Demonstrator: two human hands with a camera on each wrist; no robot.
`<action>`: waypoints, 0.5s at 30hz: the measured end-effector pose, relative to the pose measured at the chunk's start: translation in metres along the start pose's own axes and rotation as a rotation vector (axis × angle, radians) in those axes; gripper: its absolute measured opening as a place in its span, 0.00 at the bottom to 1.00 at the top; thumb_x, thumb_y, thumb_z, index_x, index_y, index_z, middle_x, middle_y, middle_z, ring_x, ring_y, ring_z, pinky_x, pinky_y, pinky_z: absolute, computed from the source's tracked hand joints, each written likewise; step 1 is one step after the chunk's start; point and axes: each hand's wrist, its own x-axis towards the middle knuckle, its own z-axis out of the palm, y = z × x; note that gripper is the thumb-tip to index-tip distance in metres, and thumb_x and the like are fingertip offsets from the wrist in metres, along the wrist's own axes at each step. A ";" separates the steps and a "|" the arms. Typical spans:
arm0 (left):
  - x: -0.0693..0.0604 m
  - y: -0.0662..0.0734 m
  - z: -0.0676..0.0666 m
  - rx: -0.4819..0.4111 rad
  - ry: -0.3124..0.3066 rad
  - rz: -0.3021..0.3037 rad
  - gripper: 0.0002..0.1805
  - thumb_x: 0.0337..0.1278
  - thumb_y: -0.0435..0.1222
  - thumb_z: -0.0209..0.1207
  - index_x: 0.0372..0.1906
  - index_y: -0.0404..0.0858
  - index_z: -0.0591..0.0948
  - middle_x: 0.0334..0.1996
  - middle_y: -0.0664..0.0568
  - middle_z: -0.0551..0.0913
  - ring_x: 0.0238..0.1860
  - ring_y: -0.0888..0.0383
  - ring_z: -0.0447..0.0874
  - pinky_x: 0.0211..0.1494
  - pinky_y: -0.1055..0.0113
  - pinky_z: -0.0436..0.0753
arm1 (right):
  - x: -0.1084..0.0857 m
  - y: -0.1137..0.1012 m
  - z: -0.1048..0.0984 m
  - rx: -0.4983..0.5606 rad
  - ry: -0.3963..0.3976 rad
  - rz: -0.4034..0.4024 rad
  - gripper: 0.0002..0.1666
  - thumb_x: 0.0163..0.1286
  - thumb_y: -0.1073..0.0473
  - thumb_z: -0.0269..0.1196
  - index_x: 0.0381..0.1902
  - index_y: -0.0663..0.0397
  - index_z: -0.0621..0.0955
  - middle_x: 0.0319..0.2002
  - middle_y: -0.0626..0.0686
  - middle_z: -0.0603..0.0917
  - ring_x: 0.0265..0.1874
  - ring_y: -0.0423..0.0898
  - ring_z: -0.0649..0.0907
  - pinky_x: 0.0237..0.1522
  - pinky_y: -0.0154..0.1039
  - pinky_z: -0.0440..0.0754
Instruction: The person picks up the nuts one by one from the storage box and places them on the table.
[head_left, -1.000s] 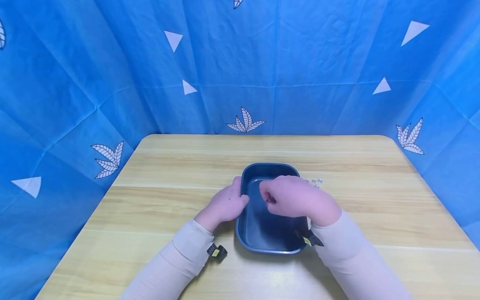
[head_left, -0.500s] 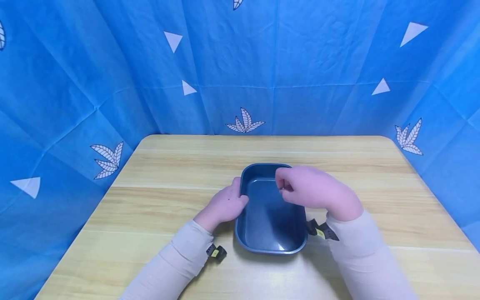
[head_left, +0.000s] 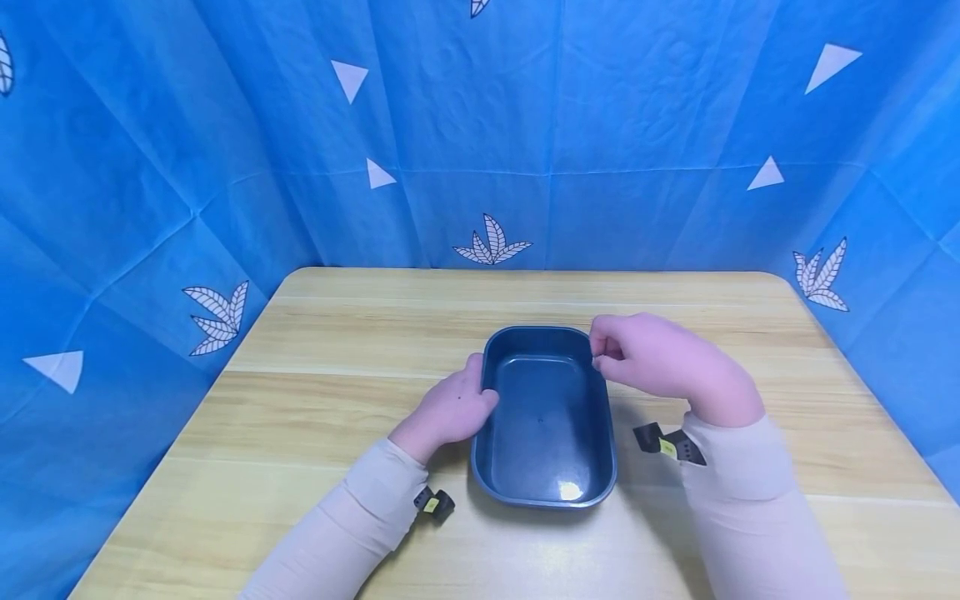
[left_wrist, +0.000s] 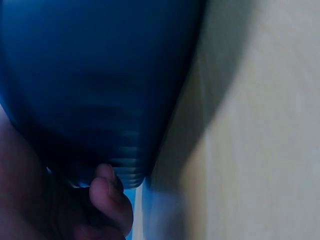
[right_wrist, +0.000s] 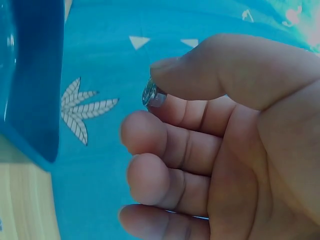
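A small clear faceted gem is pinched between thumb and forefinger of my right hand, its other fingers curled below. In the head view that hand hovers over the upper right edge of a dark blue rectangular tray, and the gem is barely visible there. My left hand grips the tray's left side, thumb over the rim and fingers along the outer wall. The left wrist view has those fingers beside the blue wall. The tray's bottom shows only a glare spot and a small central mark.
The tray stands on a light wooden table. Blue patterned cloth hangs behind the table and along both sides. Black straps with camera blocks sit at the left wrist and the right wrist.
My right hand has moved from above the tray's middle to its upper right edge, still pinching. It now covers the spot where several clear gems lay. The left hand and tray stay put.
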 end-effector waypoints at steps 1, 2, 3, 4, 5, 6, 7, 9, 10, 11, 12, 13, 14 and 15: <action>0.000 0.000 0.000 0.001 0.000 0.001 0.26 0.71 0.43 0.48 0.66 0.36 0.63 0.49 0.43 0.79 0.38 0.50 0.78 0.40 0.56 0.77 | -0.001 0.003 -0.001 0.000 0.007 0.003 0.02 0.69 0.59 0.62 0.36 0.48 0.78 0.22 0.44 0.75 0.22 0.43 0.74 0.31 0.43 0.73; 0.000 0.000 0.000 0.000 -0.001 0.001 0.25 0.71 0.43 0.48 0.66 0.36 0.64 0.49 0.43 0.79 0.39 0.50 0.78 0.41 0.56 0.77 | -0.001 0.005 -0.001 0.001 0.014 0.002 0.02 0.69 0.59 0.62 0.37 0.48 0.78 0.23 0.43 0.76 0.22 0.43 0.74 0.31 0.43 0.73; 0.000 -0.001 0.000 0.000 -0.001 0.002 0.25 0.71 0.43 0.48 0.66 0.36 0.64 0.49 0.43 0.79 0.39 0.50 0.78 0.42 0.56 0.77 | -0.002 0.007 -0.002 0.003 0.020 0.006 0.02 0.68 0.60 0.62 0.37 0.48 0.78 0.22 0.43 0.76 0.22 0.43 0.74 0.31 0.43 0.73; 0.000 -0.001 0.000 -0.002 0.000 0.003 0.25 0.70 0.43 0.48 0.66 0.36 0.64 0.49 0.43 0.80 0.39 0.50 0.78 0.42 0.56 0.77 | -0.002 0.009 -0.002 0.007 0.022 0.008 0.02 0.68 0.60 0.62 0.37 0.48 0.78 0.22 0.43 0.76 0.22 0.43 0.74 0.31 0.43 0.73; 0.000 -0.001 0.000 -0.004 0.000 0.004 0.25 0.71 0.43 0.48 0.66 0.36 0.64 0.50 0.43 0.80 0.40 0.50 0.79 0.43 0.55 0.78 | -0.002 0.011 -0.003 0.014 0.022 0.011 0.02 0.68 0.60 0.62 0.37 0.49 0.78 0.22 0.43 0.77 0.22 0.43 0.74 0.31 0.43 0.73; 0.000 -0.001 0.000 -0.006 0.000 0.004 0.25 0.71 0.43 0.49 0.66 0.36 0.64 0.50 0.43 0.80 0.40 0.50 0.79 0.43 0.55 0.78 | -0.003 0.013 -0.004 0.019 0.022 0.012 0.02 0.68 0.60 0.62 0.37 0.49 0.78 0.23 0.43 0.77 0.22 0.43 0.74 0.31 0.43 0.73; 0.000 -0.001 0.000 -0.008 -0.001 0.003 0.25 0.71 0.43 0.48 0.66 0.36 0.64 0.51 0.43 0.80 0.40 0.50 0.79 0.44 0.55 0.78 | -0.003 0.015 -0.004 0.024 0.020 0.018 0.02 0.68 0.61 0.62 0.37 0.48 0.78 0.23 0.43 0.77 0.23 0.43 0.75 0.31 0.43 0.73; 0.000 -0.001 0.001 -0.010 -0.003 0.002 0.26 0.71 0.43 0.48 0.67 0.36 0.63 0.52 0.43 0.80 0.40 0.51 0.79 0.44 0.55 0.78 | -0.004 0.019 -0.006 0.031 0.013 0.029 0.02 0.67 0.61 0.62 0.37 0.48 0.78 0.24 0.43 0.78 0.23 0.43 0.75 0.31 0.43 0.73; 0.000 -0.001 0.001 -0.012 -0.005 0.001 0.26 0.71 0.43 0.48 0.68 0.36 0.63 0.52 0.43 0.80 0.40 0.51 0.79 0.44 0.55 0.78 | -0.005 0.021 -0.007 0.034 0.011 0.036 0.02 0.67 0.61 0.62 0.37 0.49 0.78 0.24 0.44 0.78 0.24 0.44 0.75 0.31 0.43 0.73; 0.001 -0.001 0.001 -0.011 -0.006 0.000 0.27 0.71 0.44 0.48 0.68 0.36 0.63 0.52 0.43 0.80 0.40 0.51 0.79 0.43 0.56 0.78 | -0.006 0.023 -0.008 0.035 0.010 0.047 0.02 0.67 0.62 0.61 0.37 0.49 0.78 0.25 0.44 0.78 0.24 0.44 0.75 0.31 0.43 0.73; 0.001 -0.001 0.001 -0.010 -0.007 0.000 0.27 0.71 0.44 0.48 0.68 0.36 0.63 0.52 0.43 0.80 0.40 0.51 0.79 0.43 0.56 0.78 | -0.007 0.026 -0.009 0.036 0.010 0.057 0.03 0.67 0.62 0.61 0.37 0.49 0.78 0.25 0.44 0.78 0.25 0.44 0.75 0.31 0.44 0.73; 0.001 -0.002 0.001 -0.006 -0.007 -0.001 0.27 0.71 0.44 0.48 0.68 0.36 0.63 0.52 0.43 0.79 0.40 0.51 0.79 0.43 0.56 0.78 | -0.008 0.028 -0.010 0.034 0.010 0.069 0.03 0.67 0.62 0.62 0.37 0.49 0.78 0.26 0.45 0.78 0.25 0.45 0.75 0.31 0.44 0.73; 0.001 -0.002 0.001 -0.003 -0.007 -0.001 0.27 0.71 0.44 0.48 0.68 0.36 0.63 0.51 0.44 0.80 0.40 0.51 0.79 0.42 0.57 0.78 | -0.009 0.031 -0.011 0.034 0.011 0.082 0.03 0.67 0.61 0.62 0.38 0.50 0.78 0.26 0.45 0.78 0.25 0.45 0.75 0.31 0.44 0.73; 0.001 -0.002 0.001 -0.002 -0.007 -0.002 0.27 0.71 0.44 0.48 0.68 0.36 0.62 0.51 0.44 0.79 0.39 0.51 0.79 0.42 0.57 0.77 | -0.010 0.034 -0.012 0.031 0.014 0.095 0.03 0.67 0.61 0.62 0.38 0.50 0.78 0.26 0.46 0.78 0.25 0.45 0.75 0.31 0.44 0.73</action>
